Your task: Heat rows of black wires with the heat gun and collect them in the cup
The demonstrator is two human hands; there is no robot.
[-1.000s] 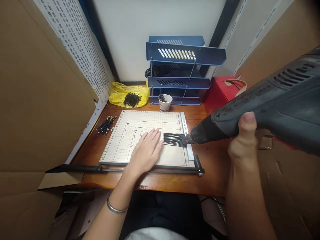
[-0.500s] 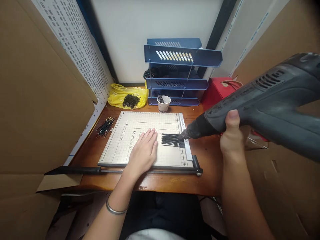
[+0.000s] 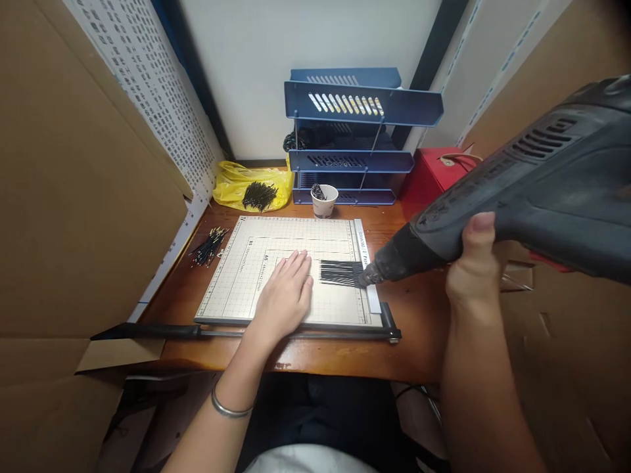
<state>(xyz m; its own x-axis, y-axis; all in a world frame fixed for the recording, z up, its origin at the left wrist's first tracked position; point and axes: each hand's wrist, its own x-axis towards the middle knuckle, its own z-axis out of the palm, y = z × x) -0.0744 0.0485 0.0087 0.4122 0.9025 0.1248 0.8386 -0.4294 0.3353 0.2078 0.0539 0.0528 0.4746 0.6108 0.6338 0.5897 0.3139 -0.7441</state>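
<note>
My right hand [image 3: 474, 269] is wrapped round a dark grey heat gun [image 3: 497, 190], which slants down to the left. Its nozzle is over the right ends of a row of thin black wires or tubes [image 3: 339, 272]; whether it touches them I cannot tell. Those pieces lie side by side across the right part of a cream paper cutter board [image 3: 236, 289], their right ends by its white edge strip [image 3: 373, 299]. Flat on the board, left of the row, rests my left hand [image 3: 286, 292], its fingers stretched out and holding nothing.
Along the board's front edge runs the cutter's black blade handle [image 3: 162, 331]. Loose black pieces [image 3: 210, 247] lie at the left, more on a yellow bag [image 3: 227, 187]. A paper cup [image 3: 324, 201], blue tray rack [image 3: 355, 161] and red box [image 3: 428, 177] stand behind. Cardboard walls flank the table.
The heat gun's nozzle has shifted slightly right and toward me over the ends of the row, my right hand moving with it. My left hand stays in place on the board.
</note>
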